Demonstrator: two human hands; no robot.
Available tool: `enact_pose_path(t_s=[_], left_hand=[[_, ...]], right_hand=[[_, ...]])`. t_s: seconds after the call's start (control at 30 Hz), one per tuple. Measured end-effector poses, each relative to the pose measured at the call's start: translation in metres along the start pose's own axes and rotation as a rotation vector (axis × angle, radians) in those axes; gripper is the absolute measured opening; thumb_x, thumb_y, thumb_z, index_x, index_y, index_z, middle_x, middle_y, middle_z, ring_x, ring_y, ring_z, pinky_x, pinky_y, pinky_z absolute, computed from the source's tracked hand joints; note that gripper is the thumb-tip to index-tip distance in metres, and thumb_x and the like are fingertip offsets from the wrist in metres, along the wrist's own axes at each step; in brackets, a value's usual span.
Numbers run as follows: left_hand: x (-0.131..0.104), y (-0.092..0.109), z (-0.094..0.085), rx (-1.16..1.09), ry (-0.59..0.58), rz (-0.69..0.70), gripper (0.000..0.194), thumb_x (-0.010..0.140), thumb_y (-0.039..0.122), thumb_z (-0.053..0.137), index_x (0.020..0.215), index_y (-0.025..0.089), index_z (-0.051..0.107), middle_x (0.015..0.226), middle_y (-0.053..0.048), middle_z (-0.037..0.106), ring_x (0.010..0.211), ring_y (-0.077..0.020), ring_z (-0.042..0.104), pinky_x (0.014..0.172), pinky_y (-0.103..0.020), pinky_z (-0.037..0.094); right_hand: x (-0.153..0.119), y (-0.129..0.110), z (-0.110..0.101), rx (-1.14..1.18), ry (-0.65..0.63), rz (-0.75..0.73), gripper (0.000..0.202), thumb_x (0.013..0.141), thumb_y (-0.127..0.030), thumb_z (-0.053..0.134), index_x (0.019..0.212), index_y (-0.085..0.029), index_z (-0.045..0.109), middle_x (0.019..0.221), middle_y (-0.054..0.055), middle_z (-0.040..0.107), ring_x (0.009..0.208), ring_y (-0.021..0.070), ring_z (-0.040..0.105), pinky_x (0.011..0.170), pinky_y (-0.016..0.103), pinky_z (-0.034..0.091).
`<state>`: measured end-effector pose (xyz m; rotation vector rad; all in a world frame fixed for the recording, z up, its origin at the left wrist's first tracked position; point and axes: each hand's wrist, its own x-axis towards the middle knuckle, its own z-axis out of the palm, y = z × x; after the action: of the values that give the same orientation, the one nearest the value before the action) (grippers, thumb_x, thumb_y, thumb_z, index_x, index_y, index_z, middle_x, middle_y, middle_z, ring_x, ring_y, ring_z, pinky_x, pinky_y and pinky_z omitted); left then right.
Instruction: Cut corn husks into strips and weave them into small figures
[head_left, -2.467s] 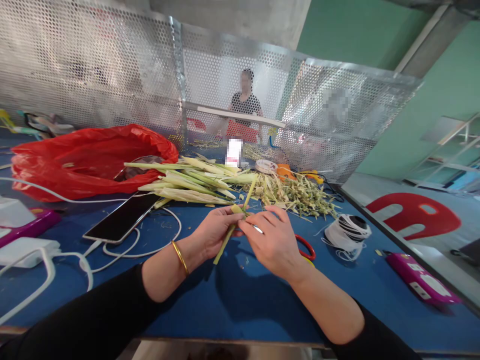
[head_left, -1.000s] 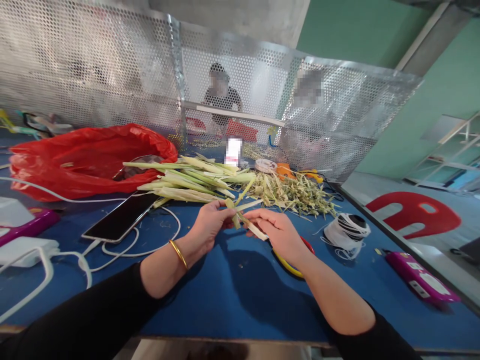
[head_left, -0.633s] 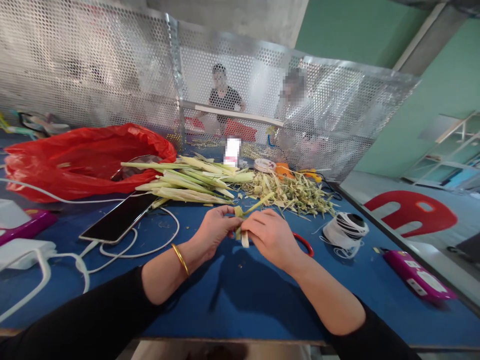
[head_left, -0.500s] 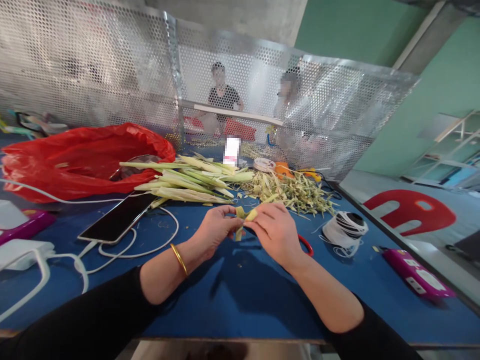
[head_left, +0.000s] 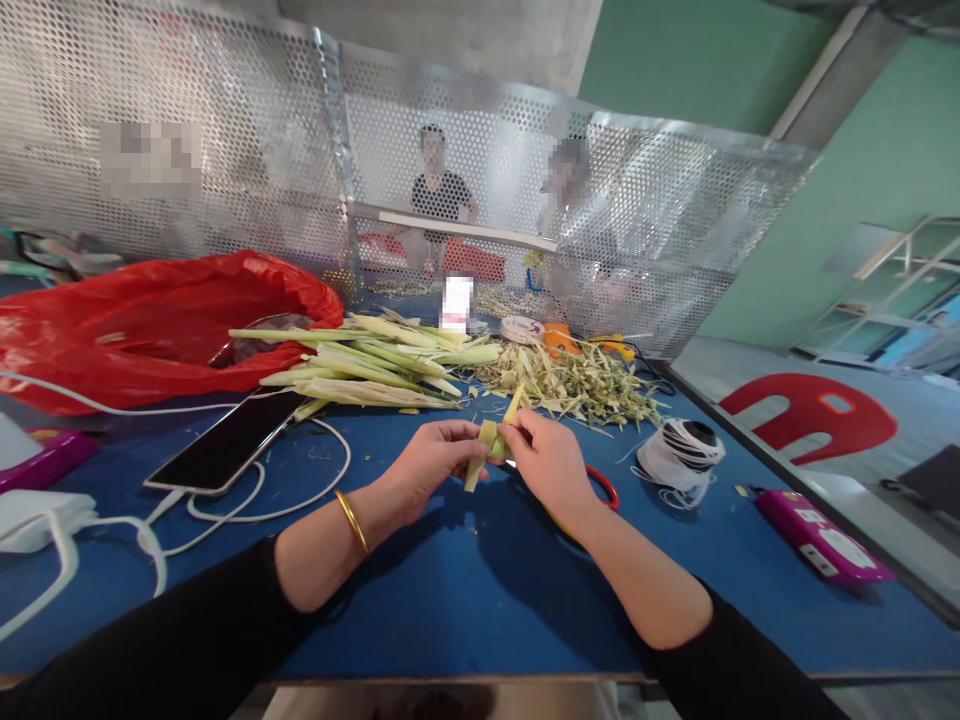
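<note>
Both hands meet over the middle of the blue table, pinching one pale green leaf strip (head_left: 487, 434) that is folded over itself. My left hand (head_left: 441, 458), with a gold bangle at the wrist, grips its left side; a short end hangs below the fingers. My right hand (head_left: 550, 465) is closed on the right side, and a pointed yellow-green end sticks up above its fingers. Beneath the right hand lie scissors, with a red handle (head_left: 604, 487) showing and the rest mostly covered. Beyond the hands rests a pile of long green-white leaves (head_left: 375, 365).
Trimmed leaf scraps (head_left: 577, 380) are heaped at the back right, near a spool of white string (head_left: 680, 460). A purple device (head_left: 821, 535) lies at the right. On the left are a phone (head_left: 225, 440) with white cables and a red plastic bag (head_left: 150, 320). A perforated screen (head_left: 480, 110) stands behind.
My right hand has turned, so the strip's pointed end now stands upright above its fingers. The folded part shows more openly between the hands. The view has shifted slightly.
</note>
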<state>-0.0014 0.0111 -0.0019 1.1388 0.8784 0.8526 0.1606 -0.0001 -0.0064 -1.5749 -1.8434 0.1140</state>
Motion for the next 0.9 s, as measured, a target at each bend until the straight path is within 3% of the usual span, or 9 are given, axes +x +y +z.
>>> enact_pose_path(t_s=[0.17, 0.3, 0.47, 0.6, 0.77, 0.9], left_hand=[[-0.001, -0.004, 0.007, 0.104, 0.099, 0.042, 0.026, 0.056, 0.028, 0.077, 0.076, 0.013, 0.069, 0.069, -0.004, 0.069, 0.053, -0.0102, 0.057, 0.050, -0.021, 0.041], [-0.001, -0.004, 0.008, 0.160, 0.182, 0.100, 0.022, 0.060, 0.026, 0.073, 0.076, 0.012, 0.072, 0.065, -0.002, 0.068, 0.048, -0.0075, 0.052, 0.048, -0.019, 0.037], [0.004, 0.002, -0.002, 0.036, 0.231, 0.048, 0.019, 0.060, 0.026, 0.073, 0.071, 0.011, 0.072, 0.063, -0.004, 0.068, 0.047, -0.0065, 0.052, 0.047, -0.019, 0.038], [0.006, 0.003, -0.008, -0.006, 0.220, 0.012, 0.020, 0.059, 0.024, 0.074, 0.072, 0.010, 0.072, 0.063, -0.005, 0.068, 0.046, -0.0059, 0.051, 0.046, -0.018, 0.037], [0.004, 0.002, -0.007, 0.012, 0.189, 0.007, 0.023, 0.062, 0.027, 0.074, 0.078, 0.010, 0.073, 0.065, -0.005, 0.068, 0.047, -0.0054, 0.051, 0.047, -0.018, 0.036], [0.003, 0.004, -0.007, 0.018, 0.160, -0.002, 0.024, 0.063, 0.027, 0.074, 0.079, 0.010, 0.073, 0.066, -0.004, 0.067, 0.047, -0.0053, 0.050, 0.046, -0.018, 0.035]], right_hand=[[0.001, -0.001, 0.002, 0.025, -0.060, 0.051, 0.027, 0.083, -0.029, 0.051, 0.058, -0.021, 0.043, 0.053, -0.004, 0.046, 0.052, 0.0122, 0.039, 0.052, 0.024, 0.025], [0.002, -0.001, 0.000, 0.060, -0.076, 0.063, 0.026, 0.085, -0.033, 0.050, 0.062, -0.021, 0.049, 0.056, -0.002, 0.051, 0.054, 0.0126, 0.042, 0.053, 0.024, 0.028], [0.008, 0.001, -0.022, 0.213, -0.198, 0.074, 0.013, 0.080, -0.031, 0.058, 0.087, -0.020, 0.061, 0.067, -0.002, 0.062, 0.060, 0.0136, 0.052, 0.059, 0.025, 0.036], [0.012, 0.003, -0.038, 0.491, -0.343, 0.076, 0.015, 0.077, -0.027, 0.061, 0.088, -0.019, 0.067, 0.070, -0.001, 0.062, 0.063, 0.0129, 0.053, 0.062, 0.025, 0.039], [0.011, 0.003, -0.036, 0.856, -0.319, 0.212, 0.017, 0.068, -0.029, 0.073, 0.081, -0.018, 0.071, 0.071, 0.000, 0.065, 0.066, 0.0131, 0.056, 0.066, 0.027, 0.043], [0.013, 0.002, -0.031, 0.895, -0.219, 0.148, 0.012, 0.071, -0.029, 0.071, 0.078, -0.020, 0.074, 0.078, 0.002, 0.069, 0.070, 0.0146, 0.058, 0.070, 0.030, 0.045]])
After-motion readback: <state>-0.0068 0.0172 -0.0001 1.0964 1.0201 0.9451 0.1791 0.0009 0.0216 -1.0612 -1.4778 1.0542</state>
